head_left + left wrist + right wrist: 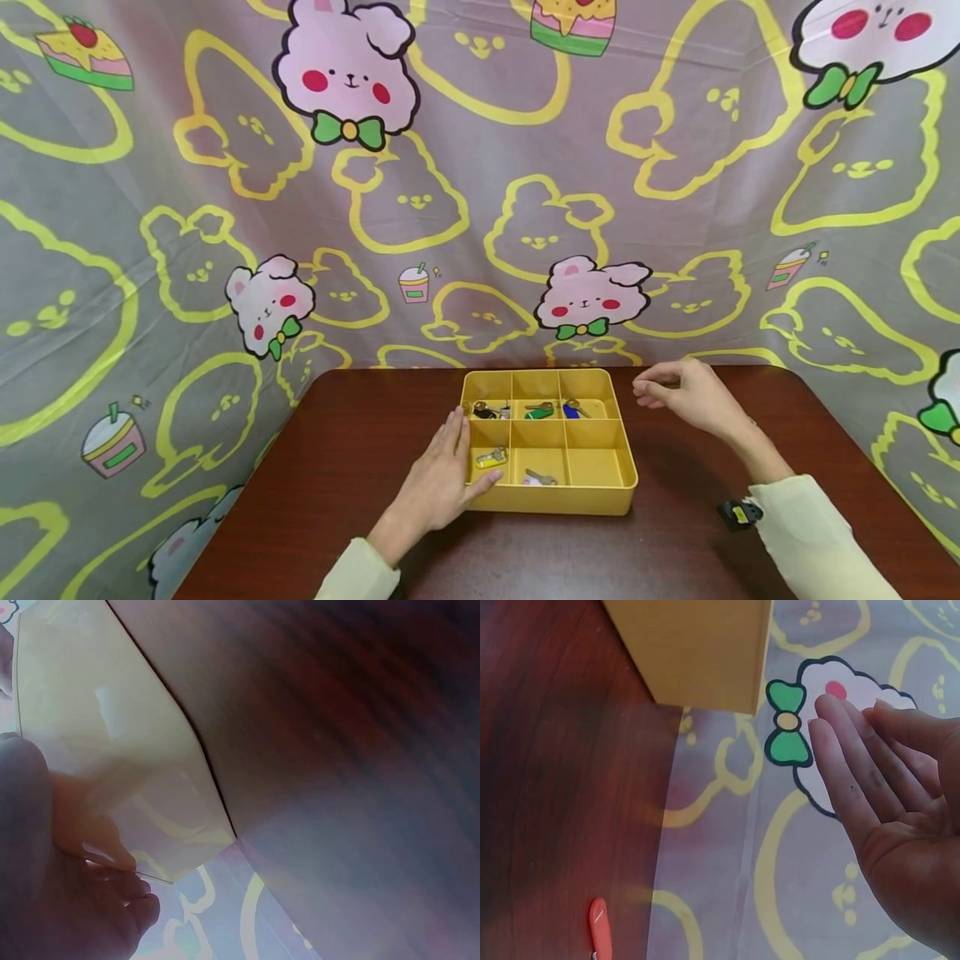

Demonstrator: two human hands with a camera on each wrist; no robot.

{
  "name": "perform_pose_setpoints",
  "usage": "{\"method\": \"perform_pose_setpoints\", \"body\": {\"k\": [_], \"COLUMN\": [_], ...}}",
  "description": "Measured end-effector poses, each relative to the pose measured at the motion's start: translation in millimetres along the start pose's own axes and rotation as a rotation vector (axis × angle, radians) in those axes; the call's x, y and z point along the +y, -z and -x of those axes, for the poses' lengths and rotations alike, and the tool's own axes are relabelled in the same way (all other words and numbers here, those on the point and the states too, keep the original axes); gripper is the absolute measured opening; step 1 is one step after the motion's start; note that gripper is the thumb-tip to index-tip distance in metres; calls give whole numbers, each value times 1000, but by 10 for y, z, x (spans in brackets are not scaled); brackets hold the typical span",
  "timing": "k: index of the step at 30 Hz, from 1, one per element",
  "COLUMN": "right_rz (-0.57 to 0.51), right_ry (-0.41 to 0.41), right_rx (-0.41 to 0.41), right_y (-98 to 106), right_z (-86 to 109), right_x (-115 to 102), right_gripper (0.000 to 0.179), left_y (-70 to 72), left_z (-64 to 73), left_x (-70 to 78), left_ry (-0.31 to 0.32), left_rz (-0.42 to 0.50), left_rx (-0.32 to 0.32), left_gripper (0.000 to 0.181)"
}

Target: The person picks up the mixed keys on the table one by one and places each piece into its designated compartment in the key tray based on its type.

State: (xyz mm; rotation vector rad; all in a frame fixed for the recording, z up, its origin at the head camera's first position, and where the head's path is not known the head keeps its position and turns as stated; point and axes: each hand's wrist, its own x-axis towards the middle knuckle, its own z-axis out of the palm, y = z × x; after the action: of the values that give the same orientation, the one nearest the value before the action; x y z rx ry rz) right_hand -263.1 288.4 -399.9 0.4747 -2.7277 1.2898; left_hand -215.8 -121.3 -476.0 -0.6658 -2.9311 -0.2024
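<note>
A yellow divided box (pixel 551 500) stands on the table. My left hand (pixel 431 483) rests on its left side, fingers straight along the rim and thumb reaching over the front-left compartment. The back row holds a key with a black tag (pixel 486 411), one with a green tag (pixel 538 412) and one with a blue tag (pixel 572 410). In front lie a yellow-tagged key (pixel 491 459) at left and a key with a pale tag (pixel 542 477) in the middle. My right hand (pixel 693 398) hovers right of the box, fingers extended, holding nothing. Below it lies a red tag (pixel 600 926) with a metal bit.
The dark wooden table (pixel 330 467) runs back to a grey curtain (pixel 480 217) with yellow outlines and rabbit heads. A small black device (pixel 738 514) sits at the right wrist.
</note>
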Motion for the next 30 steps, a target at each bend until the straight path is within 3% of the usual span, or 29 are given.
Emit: {"method": "perform_pose_setpoints", "body": {"k": [8, 21, 30], "right_rz": [76, 342, 398], "right_ry": [-31, -64, -48], "right_rx": [22, 107, 106], "right_y": [42, 136, 162], "right_z": [66, 122, 121], "right_x": [77, 295, 392], "right_gripper": [18, 24, 23], "left_y": [3, 1, -8], "left_z": [5, 7, 1], "left_x": [-3, -7, -22], "left_ry": [-13, -16, -22], "left_rz": [-34, -55, -60], "left_rx": [12, 31, 27], "left_gripper": [103, 103, 103]}}
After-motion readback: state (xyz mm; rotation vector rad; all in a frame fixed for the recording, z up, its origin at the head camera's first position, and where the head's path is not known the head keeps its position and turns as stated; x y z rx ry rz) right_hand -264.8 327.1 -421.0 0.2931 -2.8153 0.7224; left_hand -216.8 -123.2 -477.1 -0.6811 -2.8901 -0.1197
